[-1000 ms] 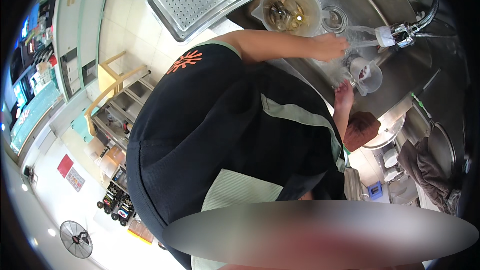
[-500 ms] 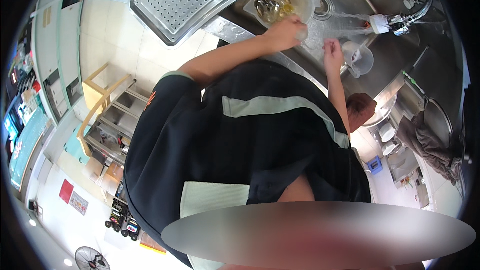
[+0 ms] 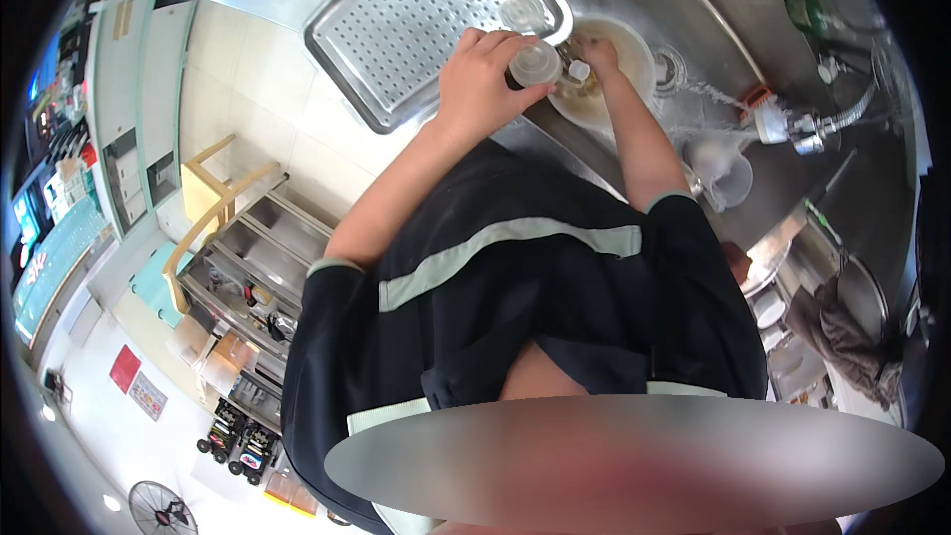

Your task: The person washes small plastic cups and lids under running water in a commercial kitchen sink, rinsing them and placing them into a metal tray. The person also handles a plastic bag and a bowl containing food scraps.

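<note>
My left hand (image 3: 480, 79) grips a small clear round cup (image 3: 536, 63) between thumb and fingers, just over the near edge of the perforated metal tray (image 3: 396, 25). My right hand (image 3: 598, 54) reaches into a whitish round tub (image 3: 634, 50) in the sink, its fingers curled; what they hold, if anything, cannot be made out. Beside those fingers shows a small white piece (image 3: 579, 69). Cloudy water and several small items fill the tub. On the tray's right side rest other clear round cups, one of them close to my left fingers (image 3: 522, 12).
Water streams from the faucet (image 3: 807, 134) toward the drain (image 3: 671, 69). A clear plastic jug (image 3: 731, 183) stands in the sink near the stream. A dark cloth (image 3: 842, 337) hangs at the right. A metal rack (image 3: 258, 267) and a wooden chair (image 3: 198, 193) are at the left.
My left hand has moved left from the tub's edge to the tray with a clear cup. My right hand has gone from beside the jug into the tub. More cups show on the tray.
</note>
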A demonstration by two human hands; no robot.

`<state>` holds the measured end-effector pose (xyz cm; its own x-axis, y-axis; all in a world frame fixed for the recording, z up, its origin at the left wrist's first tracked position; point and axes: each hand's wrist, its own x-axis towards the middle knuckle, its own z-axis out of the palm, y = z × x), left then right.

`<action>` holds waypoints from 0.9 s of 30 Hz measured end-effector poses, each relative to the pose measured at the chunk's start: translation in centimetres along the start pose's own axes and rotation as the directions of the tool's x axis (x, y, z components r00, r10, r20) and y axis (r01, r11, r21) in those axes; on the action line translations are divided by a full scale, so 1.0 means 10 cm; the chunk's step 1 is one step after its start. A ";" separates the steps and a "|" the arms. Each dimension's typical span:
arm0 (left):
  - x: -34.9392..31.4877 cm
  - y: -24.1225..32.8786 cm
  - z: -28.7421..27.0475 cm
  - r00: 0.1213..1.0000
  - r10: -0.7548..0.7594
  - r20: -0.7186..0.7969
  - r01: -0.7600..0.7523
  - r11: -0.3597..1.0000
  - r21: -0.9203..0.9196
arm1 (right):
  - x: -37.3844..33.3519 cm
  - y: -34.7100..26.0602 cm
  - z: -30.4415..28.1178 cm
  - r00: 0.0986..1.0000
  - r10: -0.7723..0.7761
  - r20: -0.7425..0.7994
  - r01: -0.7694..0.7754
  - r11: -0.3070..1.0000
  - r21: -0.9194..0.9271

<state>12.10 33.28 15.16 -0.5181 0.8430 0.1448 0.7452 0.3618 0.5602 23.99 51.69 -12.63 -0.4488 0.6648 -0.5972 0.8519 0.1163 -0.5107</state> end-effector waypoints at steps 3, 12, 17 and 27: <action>0.17 -0.11 -0.24 0.997 -0.025 -0.074 0.028 0.999 0.033 | 0.12 -0.13 0.13 0.964 0.255 -0.074 -0.249 0.966 0.074; 0.64 -0.68 -0.39 0.927 -0.005 -0.376 0.048 0.993 0.106 | 0.30 -0.02 0.46 0.917 0.335 -0.215 -0.358 0.931 -0.076; 0.75 -0.75 -0.19 0.931 0.046 -0.361 -0.029 0.998 0.051 | 0.13 -0.17 0.29 0.931 0.270 -0.246 -0.329 0.913 -0.242; 0.76 -0.84 0.28 0.926 0.085 -0.368 0.002 0.974 0.228 | -0.19 -0.21 0.16 0.980 -0.012 -0.198 -0.078 0.896 -0.437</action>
<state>3.08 37.78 9.25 -0.5713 0.6644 0.4819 0.8204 0.4443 0.3599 22.62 48.99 -11.48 -0.3961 0.7965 -0.4569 0.9163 0.3749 -0.1410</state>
